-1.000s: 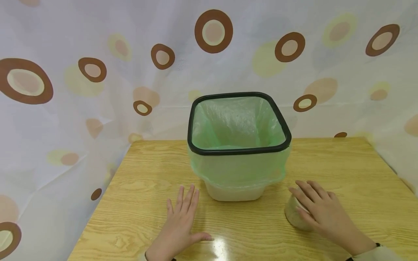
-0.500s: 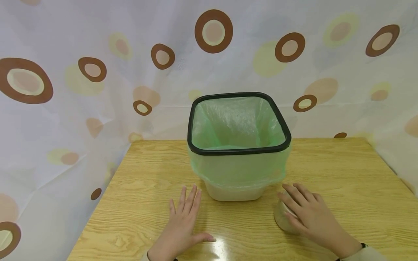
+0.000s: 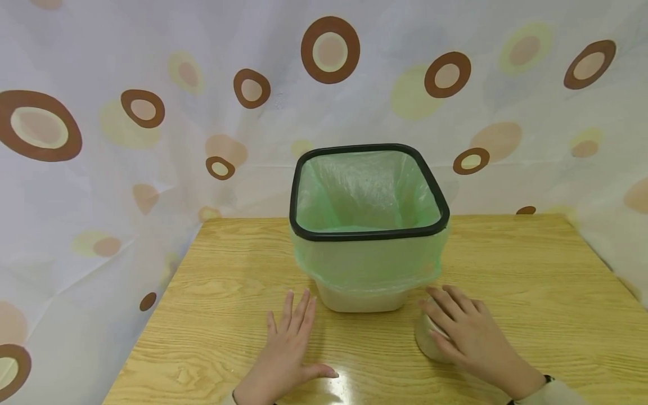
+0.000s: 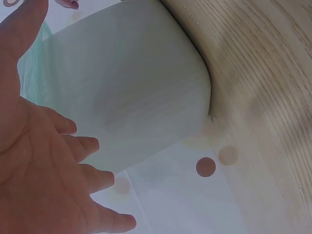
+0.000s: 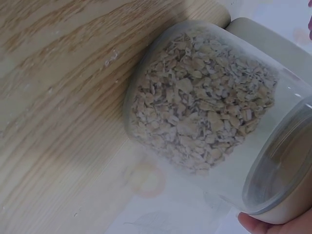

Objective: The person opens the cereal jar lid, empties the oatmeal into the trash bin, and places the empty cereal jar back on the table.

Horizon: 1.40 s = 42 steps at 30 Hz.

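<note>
I see the right hand [image 3: 468, 340] with its fingers gripping the lid [image 5: 282, 208] of a flake-filled jar [image 5: 200, 102] on the table [image 3: 228, 275], near the lined bin [image 3: 361, 301]; the left hand [image 3: 280, 354] spreads its fingers wide. Positioning the jar seems in hand; the next move calls for holding it level.

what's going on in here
A person has both hands over a wooden table. The right hand grips a clear jar of pale flakes by its lid, near the front right of a bin with a green liner and a black rim. The left hand, fingers spread, holds nothing near the bin's front left. The jar is outside the bin.
</note>
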Motion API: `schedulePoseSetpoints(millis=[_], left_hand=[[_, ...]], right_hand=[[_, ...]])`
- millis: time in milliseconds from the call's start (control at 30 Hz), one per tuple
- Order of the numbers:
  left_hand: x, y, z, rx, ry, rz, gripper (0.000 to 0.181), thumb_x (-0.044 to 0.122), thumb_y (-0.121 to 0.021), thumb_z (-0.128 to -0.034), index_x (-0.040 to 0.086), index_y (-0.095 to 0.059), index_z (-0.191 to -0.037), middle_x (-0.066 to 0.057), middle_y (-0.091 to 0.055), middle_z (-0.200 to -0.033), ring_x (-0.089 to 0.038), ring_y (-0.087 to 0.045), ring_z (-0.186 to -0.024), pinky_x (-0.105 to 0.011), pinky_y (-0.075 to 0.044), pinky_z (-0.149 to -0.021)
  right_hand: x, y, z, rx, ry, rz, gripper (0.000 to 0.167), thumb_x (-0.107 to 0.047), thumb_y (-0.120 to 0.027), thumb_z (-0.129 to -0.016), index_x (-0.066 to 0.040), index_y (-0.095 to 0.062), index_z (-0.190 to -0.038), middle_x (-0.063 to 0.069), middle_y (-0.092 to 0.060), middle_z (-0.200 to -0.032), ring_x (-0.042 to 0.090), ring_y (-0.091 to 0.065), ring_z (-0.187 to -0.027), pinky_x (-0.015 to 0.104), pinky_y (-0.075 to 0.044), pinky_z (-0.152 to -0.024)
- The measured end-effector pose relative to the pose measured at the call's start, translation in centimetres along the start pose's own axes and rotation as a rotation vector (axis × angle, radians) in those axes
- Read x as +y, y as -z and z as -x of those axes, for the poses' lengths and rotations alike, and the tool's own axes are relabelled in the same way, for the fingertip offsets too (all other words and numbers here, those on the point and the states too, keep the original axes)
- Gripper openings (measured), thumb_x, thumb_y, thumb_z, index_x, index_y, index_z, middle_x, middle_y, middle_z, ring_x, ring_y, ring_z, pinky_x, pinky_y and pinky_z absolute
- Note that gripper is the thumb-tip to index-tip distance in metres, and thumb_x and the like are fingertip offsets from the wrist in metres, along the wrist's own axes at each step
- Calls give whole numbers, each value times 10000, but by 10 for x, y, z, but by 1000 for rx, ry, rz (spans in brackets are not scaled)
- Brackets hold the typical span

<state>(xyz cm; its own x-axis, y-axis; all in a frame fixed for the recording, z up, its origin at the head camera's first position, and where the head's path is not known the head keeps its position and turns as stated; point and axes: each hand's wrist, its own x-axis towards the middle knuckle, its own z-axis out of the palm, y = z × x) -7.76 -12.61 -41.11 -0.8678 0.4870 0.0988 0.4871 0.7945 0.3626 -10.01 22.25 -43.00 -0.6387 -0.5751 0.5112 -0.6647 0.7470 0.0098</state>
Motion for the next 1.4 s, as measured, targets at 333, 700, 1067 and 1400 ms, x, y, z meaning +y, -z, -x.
schedulePoseSetpoints(millis=[333,700,1067,1400], left_hand=[[1,-3,-1,-12,-4,-9,1162,586,-726,-720,-50,-164,-1515,-212,-67,-1594,-486,-18,-1428,-791,-138,-967],[0,-7,-1,-12,-10,18,1170,583,-722,-723,-38,-137,-1523,-202,-52,-1597,-459,10,-1436,-786,-119,-977],[3,-9,-3,-31,-30,67,1145,547,-723,-739,-61,-138,-1513,-241,-68,-1584,-499,1,-1422,-802,-112,-956],[3,-11,-4,-53,-17,55,1133,541,-730,-744,-66,-156,-1510,-218,-61,-1590,-482,14,-1429,-773,-133,-988]], right_hand=[[-7,-6,-5,8,31,-22,478,-456,-288,-1052,-146,-533,-1320,138,-529,-1329,415,-482,-1164,533,-446,-734],[-18,-11,-14,24,65,-12,521,-453,-249,-1056,-122,-564,-1305,128,-561,-1301,398,-510,-1144,522,-452,-740],[-30,-16,-23,28,72,-38,494,-440,-273,-1054,-141,-597,-1278,119,-575,-1265,388,-526,-1110,525,-460,-720],[-39,-21,-30,58,102,-38,495,-433,-261,-1056,-144,-609,-1256,104,-579,-1236,375,-534,-1088,498,-445,-734]])
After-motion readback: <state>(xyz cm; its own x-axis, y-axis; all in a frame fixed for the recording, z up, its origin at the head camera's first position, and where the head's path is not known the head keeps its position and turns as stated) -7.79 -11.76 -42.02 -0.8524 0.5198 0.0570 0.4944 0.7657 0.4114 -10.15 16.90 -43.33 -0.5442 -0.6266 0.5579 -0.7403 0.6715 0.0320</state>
